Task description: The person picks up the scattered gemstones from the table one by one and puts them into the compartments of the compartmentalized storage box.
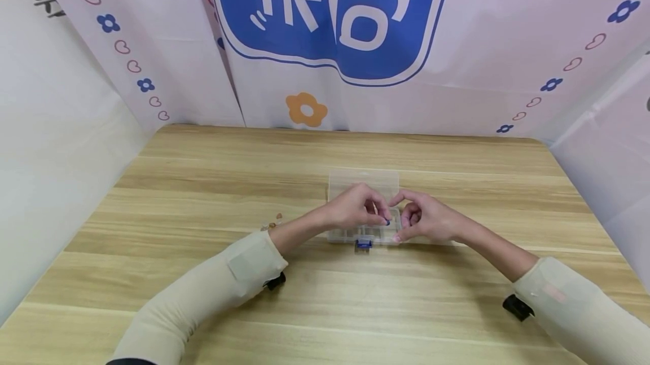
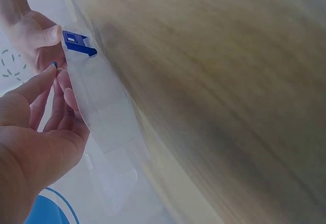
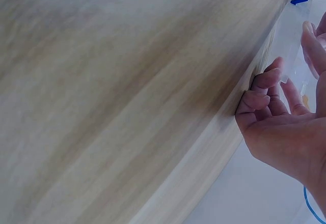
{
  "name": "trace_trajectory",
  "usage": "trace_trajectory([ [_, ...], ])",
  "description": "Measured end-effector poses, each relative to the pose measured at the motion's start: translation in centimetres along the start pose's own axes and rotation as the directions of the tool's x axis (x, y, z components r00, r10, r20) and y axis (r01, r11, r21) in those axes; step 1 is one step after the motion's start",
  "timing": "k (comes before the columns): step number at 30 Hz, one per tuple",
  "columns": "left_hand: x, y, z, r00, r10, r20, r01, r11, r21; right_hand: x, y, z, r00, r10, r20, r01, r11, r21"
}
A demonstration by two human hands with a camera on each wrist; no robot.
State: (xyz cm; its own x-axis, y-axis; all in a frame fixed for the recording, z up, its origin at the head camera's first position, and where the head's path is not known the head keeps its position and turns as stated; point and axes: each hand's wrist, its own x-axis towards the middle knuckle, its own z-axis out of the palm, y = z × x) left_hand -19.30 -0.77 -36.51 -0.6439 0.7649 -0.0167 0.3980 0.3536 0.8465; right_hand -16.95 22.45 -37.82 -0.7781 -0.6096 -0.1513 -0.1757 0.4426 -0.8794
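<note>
A clear plastic compartment box (image 1: 339, 235) lies on the wooden table (image 1: 203, 184), its lid (image 1: 361, 180) folded open at the back and a blue latch (image 1: 363, 244) on its front edge. My left hand (image 1: 381, 219) hovers over the compartments and pinches a tiny blue bead (image 1: 387, 221) at its fingertips. In the left wrist view that bead (image 2: 54, 64) shows beside the box (image 2: 102, 107) and the latch (image 2: 79, 43). My right hand (image 1: 403, 224) holds the box's front right corner, fingers curled and thumb against the front wall. The right wrist view shows its fingers (image 3: 265, 84) curled beside the box (image 3: 290, 56).
A few small beads (image 1: 274, 221) lie loose on the table left of the box, near my left wrist. White and pink printed sheets (image 1: 325, 43) wall in the table at the back and both sides.
</note>
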Motion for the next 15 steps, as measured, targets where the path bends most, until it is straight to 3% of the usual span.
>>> trace_trajectory([
  [15,0.21,-0.03,0.25,1.000,-0.007,0.008,0.006,1.000,0.025,0.05,0.10,-0.02,1.000,0.007,0.002,-0.007,1.000,-0.008],
])
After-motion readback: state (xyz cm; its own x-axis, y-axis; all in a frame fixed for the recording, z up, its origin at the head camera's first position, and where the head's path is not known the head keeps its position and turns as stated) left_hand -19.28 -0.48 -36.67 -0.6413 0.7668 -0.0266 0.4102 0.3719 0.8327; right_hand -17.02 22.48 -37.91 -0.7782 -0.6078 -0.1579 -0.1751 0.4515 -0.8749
